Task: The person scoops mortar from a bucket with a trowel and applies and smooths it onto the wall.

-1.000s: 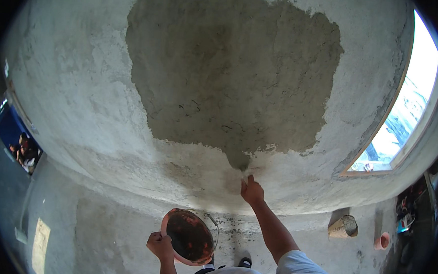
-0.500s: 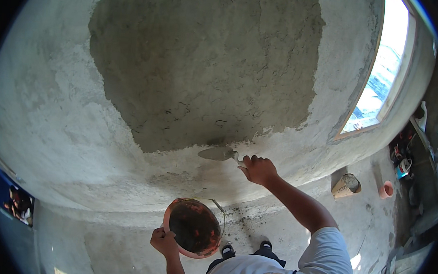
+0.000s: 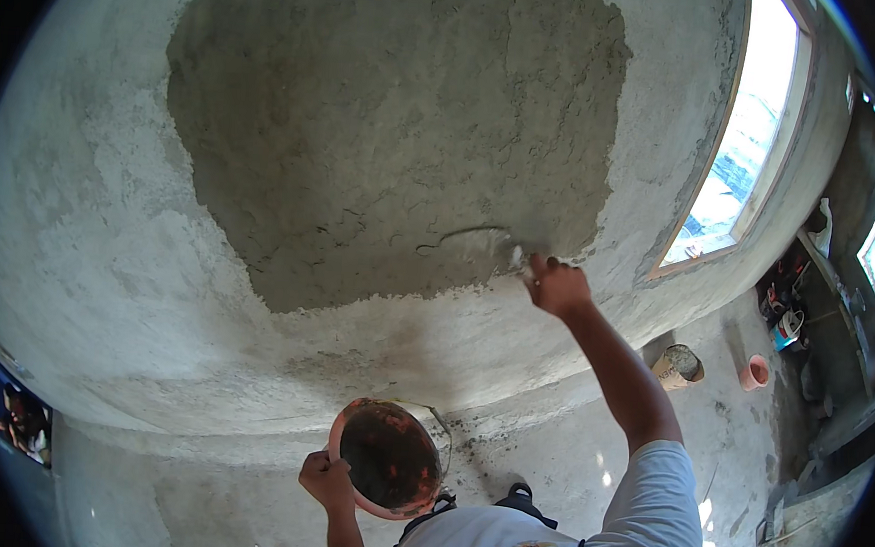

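My right hand (image 3: 560,286) is closed round the handle of a trowel (image 3: 517,256), whose blade is smeared by motion against the lower right part of a dark wet plaster patch (image 3: 397,121) on the wall. A curved ridge of plaster shows just left of the blade. Low in front of me, my left hand (image 3: 327,479) grips the rim of an orange-red bucket (image 3: 337,438), tilted so its mouth faces up. Its inside is coated with grey mortar, and a thin wire handle (image 3: 445,429) hangs at its right side.
Paler dry wall (image 3: 91,202) surrounds the patch. A framed window (image 3: 740,162) is at the right. On the floor stand an opened paper sack (image 3: 679,369) of grey material and a small orange bucket (image 3: 754,373). Mortar crumbs (image 3: 483,432) lie along the wall's foot. Clutter (image 3: 781,315) fills the far right.
My right hand has moved the trowel up and to the right, from the patch's lower edge onto the wet plaster. The bucket stays nearly in place in my left hand.
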`<state>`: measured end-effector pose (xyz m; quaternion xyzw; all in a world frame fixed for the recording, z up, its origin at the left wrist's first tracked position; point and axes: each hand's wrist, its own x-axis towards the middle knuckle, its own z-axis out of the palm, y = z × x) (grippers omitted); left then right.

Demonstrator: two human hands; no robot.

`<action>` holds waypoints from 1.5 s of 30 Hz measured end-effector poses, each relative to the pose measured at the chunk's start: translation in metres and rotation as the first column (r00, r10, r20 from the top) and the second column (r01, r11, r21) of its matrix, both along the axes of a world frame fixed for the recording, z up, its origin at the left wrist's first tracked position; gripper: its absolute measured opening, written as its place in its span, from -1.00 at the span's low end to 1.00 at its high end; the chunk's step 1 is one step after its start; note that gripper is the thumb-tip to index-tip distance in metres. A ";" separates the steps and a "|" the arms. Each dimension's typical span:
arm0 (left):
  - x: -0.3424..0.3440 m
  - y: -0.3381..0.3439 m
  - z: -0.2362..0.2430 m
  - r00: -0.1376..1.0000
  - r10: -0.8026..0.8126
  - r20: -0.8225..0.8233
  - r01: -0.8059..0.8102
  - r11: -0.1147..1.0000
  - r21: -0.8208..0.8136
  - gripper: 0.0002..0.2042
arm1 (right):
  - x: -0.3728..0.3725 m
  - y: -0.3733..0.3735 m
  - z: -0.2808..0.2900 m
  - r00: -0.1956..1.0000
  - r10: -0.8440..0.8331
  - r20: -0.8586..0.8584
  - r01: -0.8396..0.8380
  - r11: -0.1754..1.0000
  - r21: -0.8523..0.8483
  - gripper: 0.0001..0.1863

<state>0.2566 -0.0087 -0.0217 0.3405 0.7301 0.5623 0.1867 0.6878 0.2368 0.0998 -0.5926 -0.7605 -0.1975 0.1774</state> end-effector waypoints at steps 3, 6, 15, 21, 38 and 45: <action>0.007 -0.002 0.009 0.999 0.038 0.024 -0.037 0.999 -0.025 -0.88 | 0.015 -0.011 0.015 0.999 -0.029 -0.041 0.029 1.000 -0.004 -0.61; 0.010 -0.002 0.009 0.998 0.048 0.032 -0.048 0.999 0.000 -0.87 | 0.008 -0.023 -0.006 0.985 -0.014 -0.173 0.010 1.000 -0.021 -0.63; 0.010 -0.014 -0.001 0.999 0.003 -0.050 -0.003 1.000 0.005 -0.88 | -0.087 -0.016 -0.063 0.994 -0.024 -0.103 0.016 0.997 -0.079 -0.52; 0.008 -0.032 0.005 0.998 0.069 0.004 -0.069 0.998 -0.003 -0.91 | -0.028 -0.004 -0.032 0.979 -0.094 -0.180 0.089 0.995 -0.032 -0.52; -0.018 -0.052 -0.002 0.985 0.160 -0.067 -0.165 0.983 -0.079 -0.88 | -0.037 -0.024 -0.131 0.793 -0.270 -0.545 0.223 0.963 -0.153 -0.60; -0.019 -0.051 -0.002 0.990 0.127 -0.067 -0.131 0.990 -0.058 -0.85 | -0.113 -0.052 -0.149 0.792 -0.013 -0.611 -0.056 0.994 -0.094 -0.65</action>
